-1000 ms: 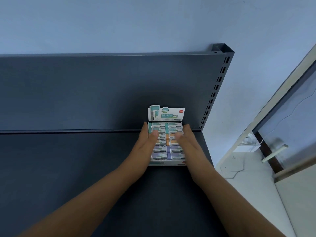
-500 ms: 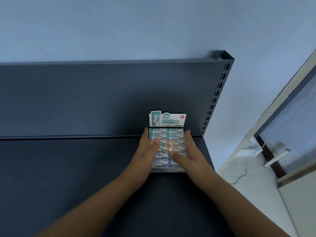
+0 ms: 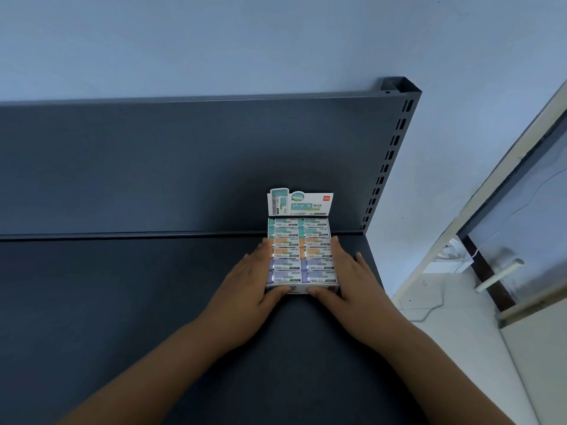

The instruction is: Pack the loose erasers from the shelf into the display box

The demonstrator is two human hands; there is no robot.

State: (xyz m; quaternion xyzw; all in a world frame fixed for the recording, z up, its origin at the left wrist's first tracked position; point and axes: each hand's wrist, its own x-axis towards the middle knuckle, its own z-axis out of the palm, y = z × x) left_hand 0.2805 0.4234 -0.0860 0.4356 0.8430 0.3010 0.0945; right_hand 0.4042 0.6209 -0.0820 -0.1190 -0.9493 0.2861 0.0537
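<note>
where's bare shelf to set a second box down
Widest bare patch: the shelf left of the left hand, back to the back panel. Also bare: the strip in front of the box, between the forearms. Crowded: right of the right hand only a narrow strip reaches the shelf edge, and the box is full of erasers.

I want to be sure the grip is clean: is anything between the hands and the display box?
Nothing visible. Both touch the display box: the left hand flat along its left side, the right hand along its right side, thumbs on the front wall.
</note>
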